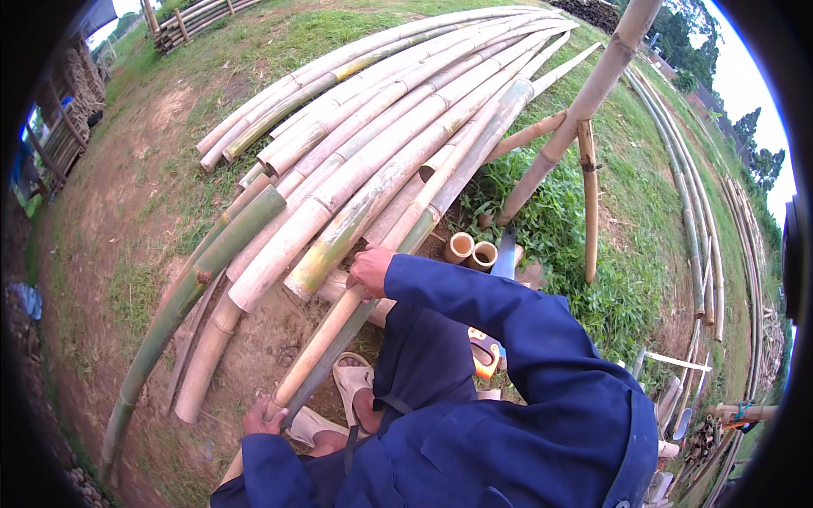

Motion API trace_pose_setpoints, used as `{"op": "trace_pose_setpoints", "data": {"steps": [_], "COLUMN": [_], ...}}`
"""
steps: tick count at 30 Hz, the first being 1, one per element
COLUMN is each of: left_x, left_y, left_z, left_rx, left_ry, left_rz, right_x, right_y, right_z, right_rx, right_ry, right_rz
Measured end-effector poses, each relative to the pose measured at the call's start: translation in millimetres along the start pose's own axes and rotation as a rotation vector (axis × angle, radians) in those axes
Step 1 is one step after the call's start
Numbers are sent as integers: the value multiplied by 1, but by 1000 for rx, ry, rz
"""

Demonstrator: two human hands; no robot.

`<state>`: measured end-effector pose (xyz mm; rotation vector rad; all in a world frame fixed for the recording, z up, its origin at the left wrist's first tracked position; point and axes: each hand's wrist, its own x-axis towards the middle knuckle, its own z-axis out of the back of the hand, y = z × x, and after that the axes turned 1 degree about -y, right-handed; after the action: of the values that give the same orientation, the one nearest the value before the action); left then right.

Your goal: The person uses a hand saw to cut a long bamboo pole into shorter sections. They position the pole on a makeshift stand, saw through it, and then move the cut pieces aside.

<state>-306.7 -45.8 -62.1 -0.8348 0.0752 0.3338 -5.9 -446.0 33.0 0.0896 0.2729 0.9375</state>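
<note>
A slender tan bamboo pole [320, 340] slants across from the lower left up toward the bamboo pile. My right hand [370, 269] is closed round its middle, with the forearm reaching across from the right. Lower down, near my sandalled feet, my left hand [264, 416] wraps the same pole. Right beside it runs a thicker grey-green bamboo pole [343, 347], partly covered by the slender one. A handsaw [484, 354] with an orange-edged handle lies by my right arm; the sleeve hides its middle, and a blade [506, 254] shows past the arm.
A fan of thick bamboo poles [339, 182] lies ahead. A green bamboo pole [190, 300] slants at the left. Two cut bamboo pieces [460, 246] stand near a leaning bamboo post [576, 118] with a prop [589, 203]. More long poles [690, 203] lie at the right.
</note>
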Motion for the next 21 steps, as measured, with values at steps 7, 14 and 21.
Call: {"op": "trace_pose_setpoints", "data": {"steps": [7, 14, 21], "left_x": [-6, -5, -3], "left_y": [-5, -2, -31], "left_z": [-2, -11, -3], "left_rx": [118, 250, 258], "left_ry": [-44, -91, -17], "left_rz": [-66, -205, -76], "right_x": [-7, -17, -17], "right_y": [14, 7, -4], "right_z": [5, -3, -9], "right_rx": [-111, -110, -85], "right_ry": [19, -71, -161], "right_rz": [-4, 3, 20]}}
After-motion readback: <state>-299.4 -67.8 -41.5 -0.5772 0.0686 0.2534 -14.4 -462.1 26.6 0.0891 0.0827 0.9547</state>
